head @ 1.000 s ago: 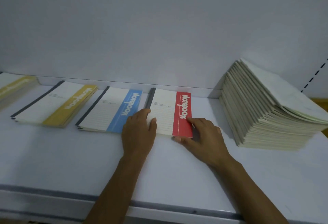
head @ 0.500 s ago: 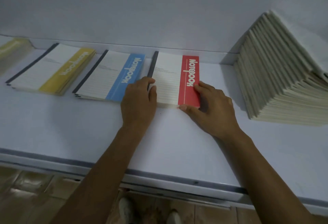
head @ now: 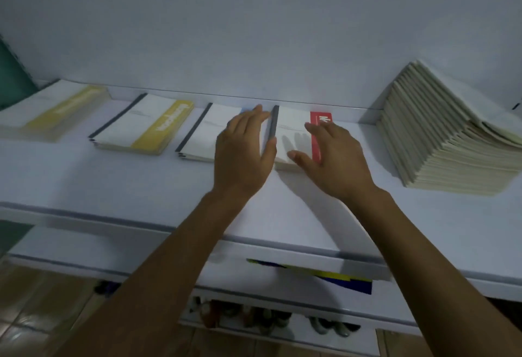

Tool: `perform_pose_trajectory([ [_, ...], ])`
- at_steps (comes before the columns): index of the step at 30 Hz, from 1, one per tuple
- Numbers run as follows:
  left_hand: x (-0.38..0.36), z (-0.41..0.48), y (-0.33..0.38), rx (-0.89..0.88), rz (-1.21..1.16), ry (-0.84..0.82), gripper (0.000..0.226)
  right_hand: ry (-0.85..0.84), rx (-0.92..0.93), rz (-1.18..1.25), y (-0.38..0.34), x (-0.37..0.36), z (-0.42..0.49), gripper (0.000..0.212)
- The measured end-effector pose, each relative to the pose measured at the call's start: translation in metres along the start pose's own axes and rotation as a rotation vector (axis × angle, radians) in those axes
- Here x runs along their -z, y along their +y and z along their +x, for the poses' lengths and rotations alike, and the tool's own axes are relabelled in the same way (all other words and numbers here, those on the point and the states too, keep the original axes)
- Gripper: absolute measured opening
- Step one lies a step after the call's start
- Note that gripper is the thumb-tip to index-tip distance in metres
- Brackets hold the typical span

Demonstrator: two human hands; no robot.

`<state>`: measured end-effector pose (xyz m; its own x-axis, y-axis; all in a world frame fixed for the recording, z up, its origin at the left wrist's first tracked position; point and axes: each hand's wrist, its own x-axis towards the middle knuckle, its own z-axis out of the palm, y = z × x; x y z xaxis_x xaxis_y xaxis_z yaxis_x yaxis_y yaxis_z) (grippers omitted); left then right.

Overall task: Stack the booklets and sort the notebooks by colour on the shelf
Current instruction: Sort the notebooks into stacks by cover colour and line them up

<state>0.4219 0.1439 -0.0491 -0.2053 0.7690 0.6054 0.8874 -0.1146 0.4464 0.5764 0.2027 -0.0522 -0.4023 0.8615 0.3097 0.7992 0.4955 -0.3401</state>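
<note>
red-banded notebook (head: 296, 127), yellow-banded notebook (head: 144, 125), both dark-spined; cream booklets (head: 440, 142); white shelf (head: 141, 184)

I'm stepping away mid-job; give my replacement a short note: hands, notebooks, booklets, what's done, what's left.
Left hand: open, flat beside the red notebooks' dark spine, hiding part of the blue notebooks.
Right hand: open, fingers spread over the red notebooks, holding nothing.
Shelf, left to right: first yellow pile, second yellow pile, blue, red, then the booklets.
Done: notebooks lie in piles by colour.
Left: the booklets lean in a slanted fan; probably square them into a straight stack.
</note>
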Motion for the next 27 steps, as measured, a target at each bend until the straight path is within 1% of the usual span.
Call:
perform_pose_trajectory([
  [2,0.04,-0.01,-0.022,-0.042,0.115,-0.002,0.044,-0.001,0.035,0.016,-0.032,-0.001,-0.005,0.067],
  [5,0.103,-0.036,-0.059,-0.04,0.293,-0.03,0.051,-0.014,0.073,0.087,-0.089,-0.009,-0.019,0.062],
  [9,0.19,-0.082,-0.106,0.0,0.467,-0.048,0.058,-0.022,0.195,0.153,-0.188,-0.027,-0.047,0.058],
  [13,0.276,-0.14,-0.136,0.079,0.571,-0.026,0.062,-0.036,0.339,0.215,-0.28,-0.046,-0.086,0.058],
  [16,0.324,-0.175,-0.153,0.136,0.603,-0.032,0.066,-0.073,0.381,0.241,-0.325,-0.055,-0.106,0.059],
  [21,0.375,-0.2,-0.167,0.123,0.658,0.025,0.068,-0.079,0.418,0.241,-0.371,-0.053,-0.115,0.06],
  [24,0.38,-0.203,-0.177,0.148,0.65,0.034,0.069,-0.066,0.446,0.24,-0.386,-0.058,-0.111,0.06],
  [27,0.373,-0.202,-0.19,0.155,0.627,-0.016,0.069,-0.072,0.437,0.237,-0.391,-0.07,-0.103,0.059],
])
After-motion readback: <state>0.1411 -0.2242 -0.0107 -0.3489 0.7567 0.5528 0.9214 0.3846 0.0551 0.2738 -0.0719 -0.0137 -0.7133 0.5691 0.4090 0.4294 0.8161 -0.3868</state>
